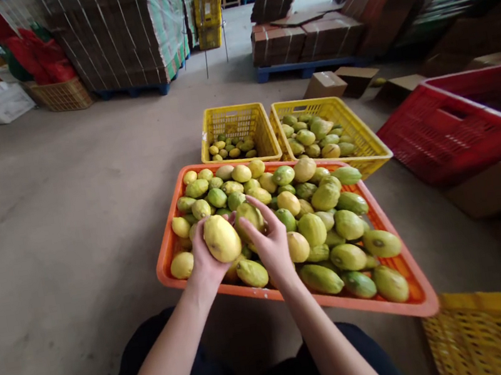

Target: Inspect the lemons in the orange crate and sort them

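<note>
In my left hand [206, 251] rests a plump yellow fruit [222, 238] that looks like a papaya, its blossom end facing me. My right hand [270, 238] curls its thumb and fingers around a greener papaya [249, 218], right beside the first. Both hands are above the left half of a shallow orange tray [267, 294]. Many more yellow and green papayas [313, 229] lie loose in this tray, some ribbed and some rounder. The fingertips of my left hand are partly hidden behind the fruit.
Behind the tray stand two yellow crates, the left [234, 109] with smaller fruit, the right [353, 117] with larger papayas. A red crate [468, 121] is tilted at right, and another yellow crate [496, 332] sits near right. Farther off are wrapped pallet stacks [108, 39] and cardboard boxes [324, 85].
</note>
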Tool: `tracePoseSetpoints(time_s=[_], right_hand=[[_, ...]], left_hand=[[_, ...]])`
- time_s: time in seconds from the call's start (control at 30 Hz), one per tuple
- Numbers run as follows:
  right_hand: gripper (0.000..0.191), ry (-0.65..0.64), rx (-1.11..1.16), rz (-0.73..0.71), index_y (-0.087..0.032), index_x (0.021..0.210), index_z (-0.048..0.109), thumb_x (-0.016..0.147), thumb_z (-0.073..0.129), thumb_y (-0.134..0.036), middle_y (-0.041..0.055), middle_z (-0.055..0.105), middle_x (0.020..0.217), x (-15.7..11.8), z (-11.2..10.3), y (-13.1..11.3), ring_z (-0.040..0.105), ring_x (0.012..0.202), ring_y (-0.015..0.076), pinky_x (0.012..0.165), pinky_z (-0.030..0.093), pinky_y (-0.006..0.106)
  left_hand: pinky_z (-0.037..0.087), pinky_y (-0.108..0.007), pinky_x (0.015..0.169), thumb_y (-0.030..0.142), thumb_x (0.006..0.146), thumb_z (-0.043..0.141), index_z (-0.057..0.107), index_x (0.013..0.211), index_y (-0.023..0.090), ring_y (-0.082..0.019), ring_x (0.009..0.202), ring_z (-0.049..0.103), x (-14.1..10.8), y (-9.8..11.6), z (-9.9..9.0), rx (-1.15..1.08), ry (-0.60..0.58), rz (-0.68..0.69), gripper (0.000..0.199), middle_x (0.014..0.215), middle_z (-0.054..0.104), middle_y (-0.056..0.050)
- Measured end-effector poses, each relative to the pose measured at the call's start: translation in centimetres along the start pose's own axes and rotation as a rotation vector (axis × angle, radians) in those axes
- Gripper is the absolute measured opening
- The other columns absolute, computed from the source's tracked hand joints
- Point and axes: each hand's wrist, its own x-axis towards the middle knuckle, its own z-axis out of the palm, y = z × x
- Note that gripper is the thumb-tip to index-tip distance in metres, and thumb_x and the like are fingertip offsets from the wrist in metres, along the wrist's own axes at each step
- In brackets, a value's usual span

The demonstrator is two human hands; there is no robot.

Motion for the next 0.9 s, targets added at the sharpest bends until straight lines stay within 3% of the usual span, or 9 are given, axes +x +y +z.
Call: tracePoseSetpoints(time_s=[0.07,0.17,0.3,0.43,0.53,0.63,0.77,0.9], right_hand=[[0.034,-0.072,-0.148,-0.133,-0.029,0.123,0.079,0.094,0.070,-0.044,0.0066,0.074,0.139,-0.3,0.2,0.1,0.060,0.140,0.0309,0.127,0.038,0.053],[0.045,-0.220,-0.320,-0.195,-0.032,0.129,0.079,0.102,0.054,-0.057,0.0093,0.065,0.152,-0.6,-0.1,0.6,0.053,0.148,0.0368,0.128,0.034,0.062],[0.060,-0.437,-0.447,-0.310,-0.031,0.134,0.076,0.086,0.074,-0.067,0.0128,0.048,0.168,-0.8,-0.5,1.0,0.040,0.157,0.0462,0.128,0.033,0.067],[0.073,-0.497,-0.504,-0.500,-0.027,0.136,0.072,0.072,0.091,-0.055,0.0161,0.048,0.168,-1.2,-0.2,1.1,0.028,0.162,0.0511,0.127,0.032,0.073],[0.069,-0.520,-0.524,-0.655,-0.027,0.140,0.068,0.076,0.088,-0.044,0.0153,0.066,0.152,-1.8,0.5,1.2,0.039,0.158,0.0493,0.126,0.033,0.075],[0.062,-0.491,-0.482,-0.791,-0.028,0.140,0.067,0.081,0.083,-0.037,0.0126,0.079,0.130,-2.7,1.4,1.3,0.061,0.143,0.0442,0.126,0.035,0.074],[0.053,-0.369,-0.384,-0.706,-0.031,0.132,0.070,0.080,0.084,-0.034,0.0114,0.081,0.123,-3.4,2.0,0.6,0.076,0.114,0.0364,0.111,0.056,0.062],[0.051,-0.204,-0.229,-0.467,-0.030,0.121,0.072,0.073,0.090,-0.027,0.0085,0.080,0.118,-2.5,0.9,-0.9,0.075,0.106,0.0326,0.099,0.061,0.051]], left_hand=[[0.063,-0.027,0.077,0.033,0.097,0.057,0.073,0.099,0.021,-0.021,0.089,0.077,0.0,-0.7,0.0,-0.015,0.006,0.017,0.020,0.089,0.077,-0.005],[0.061,-0.027,0.075,0.029,0.094,0.057,0.072,0.095,0.019,-0.020,0.081,0.075,0.0,-1.2,0.0,-0.033,0.004,0.031,0.018,0.085,0.076,-0.004],[0.061,-0.033,0.078,0.033,0.090,0.062,0.071,0.092,0.018,-0.022,0.076,0.074,0.0,-0.6,-0.3,0.061,-0.025,0.062,0.017,0.079,0.073,-0.004],[0.064,-0.038,0.087,0.041,0.090,0.067,0.072,0.098,0.020,-0.027,0.086,0.078,0.1,0.1,-0.5,0.134,-0.072,0.094,0.023,0.082,0.075,-0.004],[0.064,-0.039,0.092,0.040,0.091,0.066,0.073,0.099,0.024,-0.030,0.100,0.079,0.1,0.2,-0.3,0.093,-0.082,0.108,0.018,0.084,0.076,-0.005],[0.064,-0.037,0.092,0.038,0.097,0.060,0.074,0.101,0.025,-0.028,0.107,0.078,0.0,0.3,0.0,0.053,-0.075,0.104,0.019,0.087,0.078,-0.008],[0.065,-0.035,0.085,0.047,0.100,0.056,0.071,0.096,0.026,-0.026,0.095,0.078,0.0,1.1,0.5,0.059,-0.061,0.127,0.026,0.079,0.075,-0.005],[0.062,-0.030,0.080,0.053,0.103,0.052,0.067,0.089,0.024,-0.019,0.080,0.072,-0.2,1.6,0.8,0.057,-0.034,0.349,0.036,0.079,0.070,-0.001]])
